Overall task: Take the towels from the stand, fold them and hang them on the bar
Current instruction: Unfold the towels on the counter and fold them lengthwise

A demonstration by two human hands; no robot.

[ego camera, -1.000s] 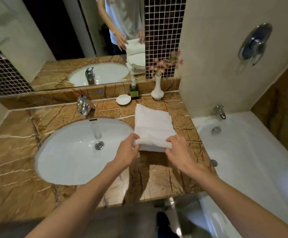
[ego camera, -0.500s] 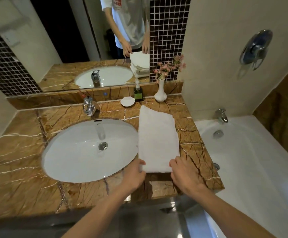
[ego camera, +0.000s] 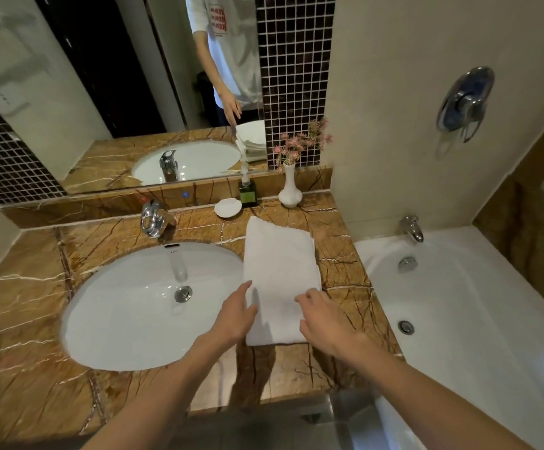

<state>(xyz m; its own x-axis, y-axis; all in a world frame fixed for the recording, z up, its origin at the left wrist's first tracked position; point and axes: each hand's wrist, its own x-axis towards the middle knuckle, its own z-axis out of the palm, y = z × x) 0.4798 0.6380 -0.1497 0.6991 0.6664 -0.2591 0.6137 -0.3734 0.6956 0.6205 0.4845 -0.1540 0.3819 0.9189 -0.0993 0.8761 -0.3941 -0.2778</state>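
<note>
Towel (ego camera: 280, 271): white, folded into a long strip, lying flat on the marble counter (ego camera: 340, 266) at centre frame, just right of the sink (ego camera: 128, 306).
Left hand (ego camera: 236, 316): fingers straight and together, holding nothing, at the towel's left edge; motion blur hides whether it touches.
Right hand (ego camera: 326, 323): fingers loosely bent and spread, tips resting on the towel's near right part, gripping nothing. It covers that corner.
Behind the towel: soap dish (ego camera: 228, 207), dark bottle (ego camera: 247, 193) and vase (ego camera: 290, 191) along the back ledge.
Mirror (ego camera: 118, 92): reflects folded white cloth, cut off by the tiled strip.
Bathtub (ego camera: 465, 306): right side, running out of frame.
</note>
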